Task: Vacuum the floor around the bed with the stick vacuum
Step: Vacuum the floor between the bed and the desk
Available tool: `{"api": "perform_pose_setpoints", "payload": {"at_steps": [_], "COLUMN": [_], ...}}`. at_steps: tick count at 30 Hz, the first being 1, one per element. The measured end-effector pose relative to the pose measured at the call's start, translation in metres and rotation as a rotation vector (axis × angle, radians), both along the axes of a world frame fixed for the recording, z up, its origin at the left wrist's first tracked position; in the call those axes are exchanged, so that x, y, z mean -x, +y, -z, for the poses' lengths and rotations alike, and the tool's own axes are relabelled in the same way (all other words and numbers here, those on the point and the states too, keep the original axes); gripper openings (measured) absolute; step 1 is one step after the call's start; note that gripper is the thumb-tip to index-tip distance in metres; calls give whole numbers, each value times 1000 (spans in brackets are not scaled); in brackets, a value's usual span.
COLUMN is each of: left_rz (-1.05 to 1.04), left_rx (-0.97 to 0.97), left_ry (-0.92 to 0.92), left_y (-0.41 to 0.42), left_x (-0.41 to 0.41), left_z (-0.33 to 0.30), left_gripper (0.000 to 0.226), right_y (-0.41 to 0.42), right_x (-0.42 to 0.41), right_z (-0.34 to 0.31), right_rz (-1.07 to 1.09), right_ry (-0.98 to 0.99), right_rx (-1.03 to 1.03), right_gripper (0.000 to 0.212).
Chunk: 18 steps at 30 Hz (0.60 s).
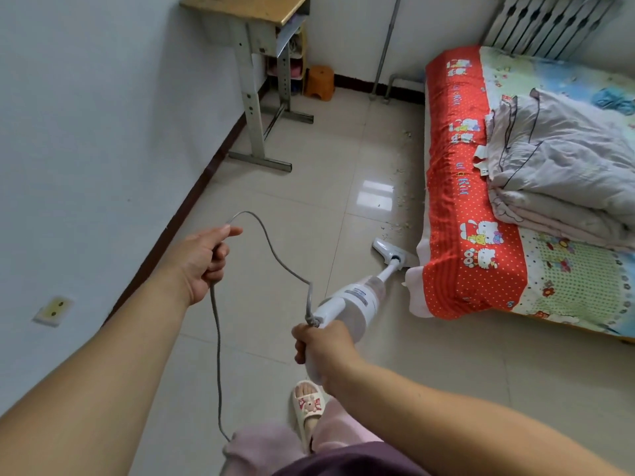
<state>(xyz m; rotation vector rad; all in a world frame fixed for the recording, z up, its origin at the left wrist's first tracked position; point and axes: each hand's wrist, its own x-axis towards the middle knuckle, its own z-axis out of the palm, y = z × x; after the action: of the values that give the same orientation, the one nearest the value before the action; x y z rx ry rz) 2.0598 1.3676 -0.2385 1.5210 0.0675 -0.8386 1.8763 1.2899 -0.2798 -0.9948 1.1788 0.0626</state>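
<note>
My right hand (321,345) grips the handle of a white stick vacuum (354,302). Its floor head (391,252) rests on the tiles beside the near corner of the bed (474,214), which has a red cartoon-print sheet. My left hand (206,259) holds up the grey power cord (275,255), which loops from the vacuum's handle through my fingers and hangs toward the floor. Scattered crumbs and debris (400,194) lie on the tiles along the bed's side, just beyond the floor head.
A metal-legged desk (254,94) stands against the left wall, an orange stool (319,80) behind it. A folded grey quilt (563,173) lies on the bed. A radiator (549,25) is at the back right. A wall socket (53,310) sits low on the left wall. My slippered foot (307,403) is below.
</note>
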Motion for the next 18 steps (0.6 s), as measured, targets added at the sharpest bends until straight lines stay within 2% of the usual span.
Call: {"api": "perform_pose_setpoints", "payload": {"at_steps": [4, 7, 18], "left_rz": [63, 117, 371], "left_rx": [1, -12, -128], "left_ry": [39, 54, 135], "left_y": [-19, -32, -31], "left_x": [-32, -53, -100], "left_z": [10, 23, 54], "left_gripper": [20, 21, 16], "right_y": [-5, 1, 35], "right_x": [-23, -37, -55], "right_z": [-2, 1, -3], "right_rz": [38, 54, 174], "right_ry": [25, 66, 289], "right_rx": [15, 47, 283], "right_gripper": [15, 19, 24]}}
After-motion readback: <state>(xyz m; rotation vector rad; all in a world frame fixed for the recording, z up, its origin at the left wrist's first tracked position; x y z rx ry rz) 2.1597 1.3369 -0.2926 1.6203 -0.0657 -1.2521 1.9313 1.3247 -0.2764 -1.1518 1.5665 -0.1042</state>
